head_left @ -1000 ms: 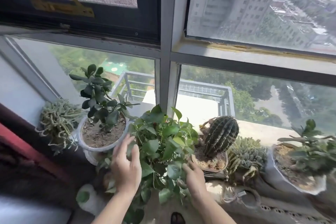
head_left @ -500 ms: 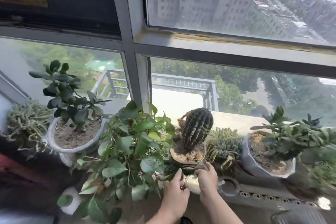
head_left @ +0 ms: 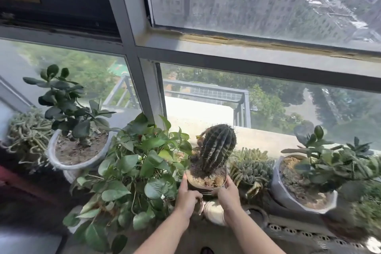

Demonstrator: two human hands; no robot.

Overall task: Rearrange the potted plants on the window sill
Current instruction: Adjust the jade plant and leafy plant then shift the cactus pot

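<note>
Both hands, left hand (head_left: pixel 186 198) and right hand (head_left: pixel 227 195), have fingers clamped on the small round brown pot of ribbed dark cactus (head_left: pixel 206 180) at lower centre; seemingly early on, since other plants crowd the sill unmoved.

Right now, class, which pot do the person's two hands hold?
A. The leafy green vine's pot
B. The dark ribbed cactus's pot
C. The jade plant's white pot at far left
B: the left hand and right hand clasp opposite sides of the cactus pot.
</note>
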